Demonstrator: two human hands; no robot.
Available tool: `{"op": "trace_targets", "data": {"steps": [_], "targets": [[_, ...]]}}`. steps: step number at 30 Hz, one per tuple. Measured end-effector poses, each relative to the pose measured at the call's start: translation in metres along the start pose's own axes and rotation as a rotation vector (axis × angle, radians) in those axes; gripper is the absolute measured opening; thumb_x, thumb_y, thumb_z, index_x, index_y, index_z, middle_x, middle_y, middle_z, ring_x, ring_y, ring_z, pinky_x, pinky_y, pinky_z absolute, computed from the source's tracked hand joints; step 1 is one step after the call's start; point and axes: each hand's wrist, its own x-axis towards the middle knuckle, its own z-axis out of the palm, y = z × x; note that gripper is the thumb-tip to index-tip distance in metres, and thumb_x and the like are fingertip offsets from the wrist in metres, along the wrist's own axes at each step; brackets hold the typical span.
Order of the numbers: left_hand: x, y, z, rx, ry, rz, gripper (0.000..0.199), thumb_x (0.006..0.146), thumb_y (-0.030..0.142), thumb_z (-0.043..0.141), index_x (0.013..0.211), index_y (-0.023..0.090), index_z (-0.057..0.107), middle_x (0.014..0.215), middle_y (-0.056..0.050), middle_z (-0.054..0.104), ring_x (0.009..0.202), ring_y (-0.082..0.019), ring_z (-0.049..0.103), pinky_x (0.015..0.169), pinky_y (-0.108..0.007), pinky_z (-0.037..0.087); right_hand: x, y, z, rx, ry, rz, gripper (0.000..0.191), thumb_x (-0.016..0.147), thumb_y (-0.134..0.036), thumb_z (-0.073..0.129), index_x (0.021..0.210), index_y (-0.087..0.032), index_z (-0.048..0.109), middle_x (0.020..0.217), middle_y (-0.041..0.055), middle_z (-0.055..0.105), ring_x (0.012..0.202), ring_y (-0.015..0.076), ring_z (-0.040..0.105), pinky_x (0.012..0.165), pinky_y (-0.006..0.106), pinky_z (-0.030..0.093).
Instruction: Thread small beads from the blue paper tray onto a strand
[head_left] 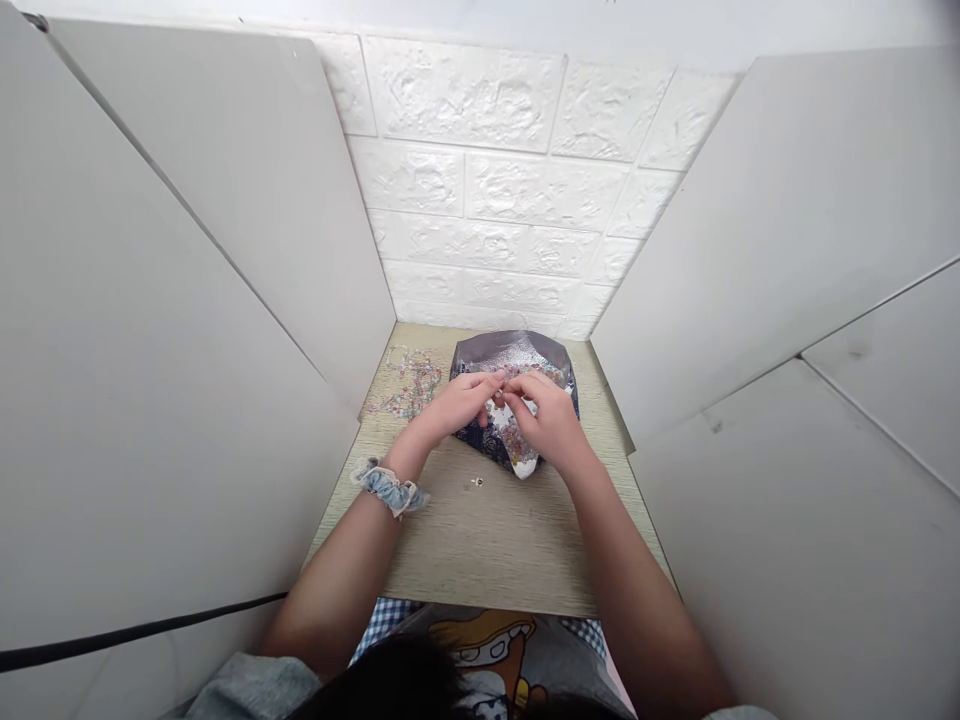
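Pale wood-grain worktop [487,550], shiny foil bag [514,352] at the far middle, bead strings [409,380] far left, one tiny loose bead [476,482] near the middle

foil bag [517,352] | silvery, crumpled, open | flat on desk, beads inside

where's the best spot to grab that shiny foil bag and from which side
Probably the far edge of the foil bag, reached from behind. It lies flat and open on the table, and that back stretch is bare, while the left hand and right hand cover the near part with the beads.
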Motion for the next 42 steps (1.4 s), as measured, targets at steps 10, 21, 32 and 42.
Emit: {"op": "trace_targets", "data": {"steps": [10, 21, 32, 42], "targets": [[-0.005, 0.000, -0.011, -0.163, -0.193, 0.056, 0.032, 0.069, 0.045, 0.055, 0.066, 0.013, 0.053, 0.048, 0.004, 0.043, 0.044, -0.005, 0.039, 0.044, -0.018, 0.029, 0.001, 0.001, -0.008, 0.338, 0.329, 0.189, 0.017, 0.080, -0.034, 0.044, 0.072, -0.020, 0.050, 0.070, -0.0004, 0.053, 0.062, 0.0113, 0.048, 0.059, 0.025, 0.040], [-0.015, 0.003, -0.040, -0.764, 0.179, 0.365, 0.018, 0.064, 0.027, 0.056, 0.054, 0.014, 0.050, 0.067, -0.001, 0.047, 0.056, -0.006, 0.045, 0.049, -0.020, 0.037, 0.005, 0.025, -0.043, 1.251, 0.835, 0.716, 0.010, 0.081, -0.021, 0.039, 0.071, -0.019, 0.038, 0.058, -0.0042, 0.058, 0.040, 0.0037, 0.048, 0.040, 0.013, 0.041], [-0.021, 0.005, -0.054, -0.859, 0.400, 0.375, 0.015, 0.063, 0.027, 0.042, 0.054, 0.017, 0.039, 0.069, -0.002, 0.044, 0.059, -0.009, 0.043, 0.056, -0.024, 0.042, 0.003, 0.037, -0.034, 1.032, 0.943, 0.550, 0.015, 0.075, -0.032, 0.048, 0.076, -0.022, 0.037, 0.100, 0.0002, 0.057, 0.078, 0.0101, 0.062, 0.069, 0.027, 0.052], [-0.002, -0.006, -0.034, 0.054, 0.771, 0.234, 0.022, 0.071, 0.035, 0.049, 0.082, 0.016, 0.053, 0.072, 0.000, 0.051, 0.063, -0.009, 0.044, 0.060, -0.021, 0.037, 0.006, 0.016, -0.021, 0.836, 0.589, 0.502, 0.020, 0.071, -0.037, 0.053, 0.070, -0.019, 0.045, 0.066, -0.0047, 0.054, 0.045, 0.0043, 0.045, 0.047, 0.018, 0.041]]}}
